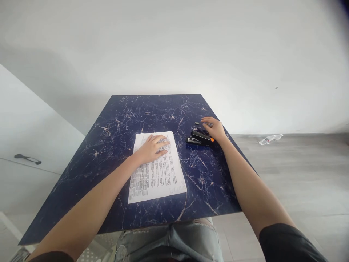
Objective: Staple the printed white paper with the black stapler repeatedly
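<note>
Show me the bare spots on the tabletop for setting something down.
Free: the far strip of the table beyond the paper, the left side beside the paper, and the near right corner below the stapler. Crowded: centre, where the left hand presses the paper, and right edge, right hand at the stapler.

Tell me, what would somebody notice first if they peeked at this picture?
Probably the dark blue marble-patterned table filling the middle, with white veins all over it. On it lies a printed paper sheet, and the left hand rests flat on its top part. To the right, the right hand touches a black stapler with an orange tip, fingers reaching a small dark piece just behind it.
</note>
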### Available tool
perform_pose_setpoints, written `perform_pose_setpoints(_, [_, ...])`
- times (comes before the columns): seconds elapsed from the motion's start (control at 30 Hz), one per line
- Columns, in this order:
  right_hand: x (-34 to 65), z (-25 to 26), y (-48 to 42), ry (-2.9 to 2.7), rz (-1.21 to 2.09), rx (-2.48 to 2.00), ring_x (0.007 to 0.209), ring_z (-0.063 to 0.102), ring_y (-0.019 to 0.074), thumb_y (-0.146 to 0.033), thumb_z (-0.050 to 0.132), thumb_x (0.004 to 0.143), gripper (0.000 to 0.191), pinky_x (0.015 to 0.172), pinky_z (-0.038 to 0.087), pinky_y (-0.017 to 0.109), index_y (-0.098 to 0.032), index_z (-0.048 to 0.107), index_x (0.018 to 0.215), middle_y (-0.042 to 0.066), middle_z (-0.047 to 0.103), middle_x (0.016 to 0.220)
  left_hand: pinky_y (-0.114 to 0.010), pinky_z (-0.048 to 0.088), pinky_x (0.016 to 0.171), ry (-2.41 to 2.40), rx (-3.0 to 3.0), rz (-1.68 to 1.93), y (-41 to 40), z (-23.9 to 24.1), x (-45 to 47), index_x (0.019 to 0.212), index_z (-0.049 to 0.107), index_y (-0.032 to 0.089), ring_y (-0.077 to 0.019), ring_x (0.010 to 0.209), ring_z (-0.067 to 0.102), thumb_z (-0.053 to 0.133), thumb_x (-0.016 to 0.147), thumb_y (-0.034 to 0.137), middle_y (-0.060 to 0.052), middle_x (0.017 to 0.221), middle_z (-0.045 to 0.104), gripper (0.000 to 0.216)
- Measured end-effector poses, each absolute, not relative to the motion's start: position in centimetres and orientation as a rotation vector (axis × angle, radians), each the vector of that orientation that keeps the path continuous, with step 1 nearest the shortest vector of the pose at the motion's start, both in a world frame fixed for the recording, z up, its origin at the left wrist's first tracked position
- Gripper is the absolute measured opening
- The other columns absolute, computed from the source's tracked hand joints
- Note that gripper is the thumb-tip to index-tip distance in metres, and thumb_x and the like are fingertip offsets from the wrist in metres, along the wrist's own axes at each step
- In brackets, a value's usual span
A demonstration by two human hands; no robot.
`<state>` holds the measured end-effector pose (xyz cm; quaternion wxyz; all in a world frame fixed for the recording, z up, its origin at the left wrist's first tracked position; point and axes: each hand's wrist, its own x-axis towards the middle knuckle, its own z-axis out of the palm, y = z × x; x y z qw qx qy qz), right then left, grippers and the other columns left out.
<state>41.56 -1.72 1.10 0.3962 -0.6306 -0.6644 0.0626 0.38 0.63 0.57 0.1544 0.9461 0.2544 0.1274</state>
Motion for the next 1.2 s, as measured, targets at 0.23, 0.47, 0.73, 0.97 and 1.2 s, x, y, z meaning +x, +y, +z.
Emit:
perform_pose_setpoints(0.23, [38.6, 5.5, -4.7, -2.269, 0.677, -1.656, 0.083, 0.070, 0.0270, -0.059, 0.077, 0.086, 0.042, 0.076, 0.053, 0.040, -0.021, 0.074, 0.104, 0.008, 0.078, 0.099, -0.065, 0.032, 0.126, 0.713, 2.774, 0.418, -1.7, 0.3, 2.3, 0.149, 0.067, 0.033, -0.0373, 0.148, 0.048, 0.055, 0.109, 0.051, -0.011, 0.160, 0.055, 0.046])
perform_pose_setpoints(0.47, [31.0, 8.7, -6.7, -1.982, 0.597, -1.619, 0.080, 0.068, 0.0235, -0.046, 0.073, 0.088, 0.033, 0.070, 0.053, 0.040, -0.018, 0.070, 0.105, 0.012, 0.075, 0.102, -0.047, 0.051, 0.108, 0.962, 2.401, 1.281, -0.4, 2.0, 0.9, 0.114, 0.076, 0.022, -0.0267, 0.120, 0.064, 0.043, 0.113, 0.036, -0.012, 0.123, 0.066, 0.036])
perform_pose_setpoints(0.73, [19.0, 6.0, -8.2, -2.363, 0.623, -1.317, 0.093, 0.064, 0.0255, -0.024, 0.072, 0.085, 0.012, 0.084, 0.053, 0.041, -0.018, 0.066, 0.093, 0.011, 0.072, 0.099, -0.036, 0.051, 0.080, 1.341, 2.042, 1.575, 4.0, 1.2, -2.8, 0.085, 0.073, 0.020, -0.0250, 0.099, 0.063, 0.049, 0.104, 0.024, -0.009, 0.097, 0.063, 0.031])
perform_pose_setpoints(0.97, [27.5, 4.8, -11.0, -2.216, 0.624, -1.481, 0.102, 0.069, 0.0324, -0.026, 0.072, 0.086, 0.025, 0.095, 0.055, 0.054, -0.021, 0.073, 0.111, 0.013, 0.076, 0.111, -0.035, 0.049, 0.081, 1.378, 1.914, 1.519, 3.8, 1.5, -2.7, 0.084, 0.075, 0.020, -0.0246, 0.096, 0.063, 0.051, 0.102, 0.025, -0.009, 0.098, 0.061, 0.031])
perform_pose_setpoints(1.2, [36.3, 5.7, -13.9, -2.033, 0.902, -1.432, 0.150, 0.053, 0.0390, -0.059, 0.073, 0.093, 0.071, 0.116, 0.052, 0.059, -0.039, 0.053, 0.158, 0.008, 0.046, 0.171, -0.038, 0.050, 0.093, 1.450, 1.809, 1.488, 4.8, 1.1, -3.5, 0.084, 0.075, 0.022, -0.0255, 0.098, 0.062, 0.051, 0.102, 0.031, -0.008, 0.099, 0.061, 0.031])
